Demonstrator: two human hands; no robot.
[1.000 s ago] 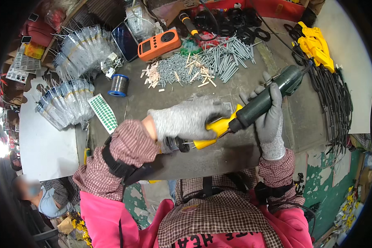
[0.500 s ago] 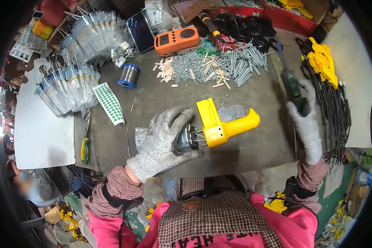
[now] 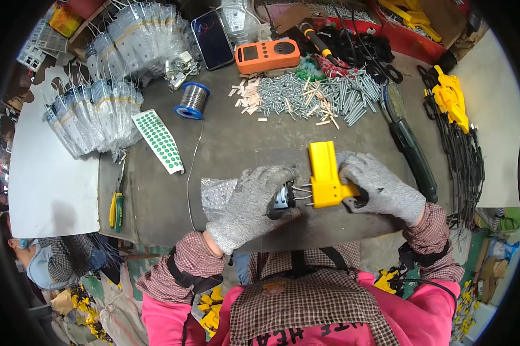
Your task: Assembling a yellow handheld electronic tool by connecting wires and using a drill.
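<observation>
My left hand (image 3: 251,199), in a grey knit glove, is closed around a small black-and-silver part (image 3: 284,196). Pale wires (image 3: 302,195) run from that part to a yellow plastic housing (image 3: 325,181). The fingers of my right hand (image 3: 381,187), gloved alike, are wrapped round the housing's side arm. The housing is held above the bench near its front edge, its tall block pointing away from me. To the right of my right hand lies a long dark handheld power tool (image 3: 413,153), touched by neither hand.
Loose screws (image 3: 318,95) and pale pegs lie behind the hands, near an orange meter (image 3: 267,56), a phone (image 3: 213,40) and a solder spool (image 3: 192,101). Bagged parts (image 3: 98,109), green-dot stickers (image 3: 158,141) and pliers (image 3: 117,205) are left; black cables (image 3: 465,167) hang right.
My right hand has let go of the dark power tool, now lying on the bench, and moved left onto the yellow housing. My left hand still holds the small part.
</observation>
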